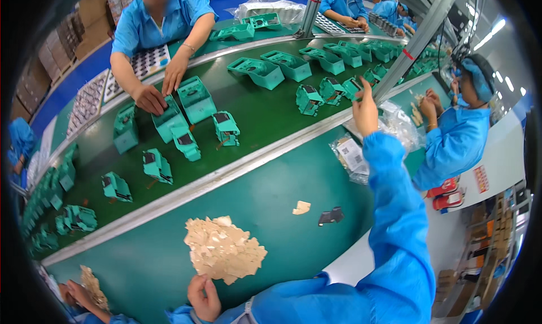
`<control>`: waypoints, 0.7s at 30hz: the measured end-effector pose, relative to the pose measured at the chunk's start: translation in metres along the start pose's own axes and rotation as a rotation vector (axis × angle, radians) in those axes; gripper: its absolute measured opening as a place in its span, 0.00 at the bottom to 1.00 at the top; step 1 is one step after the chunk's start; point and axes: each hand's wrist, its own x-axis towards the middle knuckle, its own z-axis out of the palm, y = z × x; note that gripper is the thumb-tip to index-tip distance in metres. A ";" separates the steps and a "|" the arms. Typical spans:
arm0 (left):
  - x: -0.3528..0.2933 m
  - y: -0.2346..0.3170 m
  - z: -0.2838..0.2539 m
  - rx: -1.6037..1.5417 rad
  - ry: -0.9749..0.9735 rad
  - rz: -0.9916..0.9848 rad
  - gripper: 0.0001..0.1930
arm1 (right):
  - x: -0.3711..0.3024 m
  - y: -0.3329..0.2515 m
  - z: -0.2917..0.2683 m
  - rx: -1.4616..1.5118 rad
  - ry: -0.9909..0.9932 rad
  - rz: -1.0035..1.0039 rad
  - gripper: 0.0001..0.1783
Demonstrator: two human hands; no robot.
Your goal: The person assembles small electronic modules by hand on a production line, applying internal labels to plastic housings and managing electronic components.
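Note:
My left hand (204,297) is at the near edge of a pile of thin beige pieces (226,248). Its fingers are curled with the thumb close to them; whatever may be between them is hidden. Stretched far out to the right, my right hand (366,112) is over the rim of the conveyor, fingers extended and apart, nothing visible in them. Closest to its fingertips is a small green plastic housing (351,88) on the belt. One loose beige piece (301,208) and a black part (331,216) lie on the green table between my hands.
Larger green housings (257,71) and smaller ones line the green conveyor belt (254,121). A metal rail (226,173) divides it from my table. Across it, a co-worker's hands (151,100) work at a housing. Plastic bags (351,157) and a slanting metal post (415,44) are near my right arm.

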 end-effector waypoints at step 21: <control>0.037 0.023 0.015 0.027 0.308 0.370 0.26 | 0.046 -0.027 -0.022 0.099 0.063 -0.096 0.37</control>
